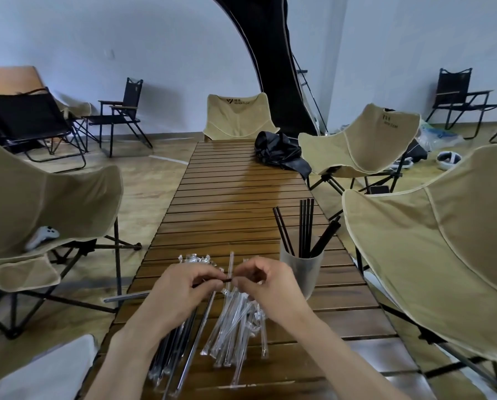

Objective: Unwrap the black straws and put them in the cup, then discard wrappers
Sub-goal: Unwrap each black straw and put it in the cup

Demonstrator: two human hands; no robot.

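My left hand (181, 295) and my right hand (266, 287) meet above the near end of the slatted wooden table (233, 197). Both pinch one black straw (227, 280), whose bare tip shows between the fingertips. Under my left forearm lie several wrapped black straws (172, 350). A loose heap of clear empty wrappers (235, 327) spreads below my right hand, and more crumpled wrappers (197, 259) sit just beyond the hands. A translucent cup (300, 269) stands to the right of my right hand with several unwrapped black straws (305, 226) upright in it.
Tan folding chairs crowd the table: one at left (48, 203), one at the far end (237, 116), two at right (432, 241). A crumpled black bag (279, 153) lies on the far table. A white controller (44, 233) rests on the left chair.
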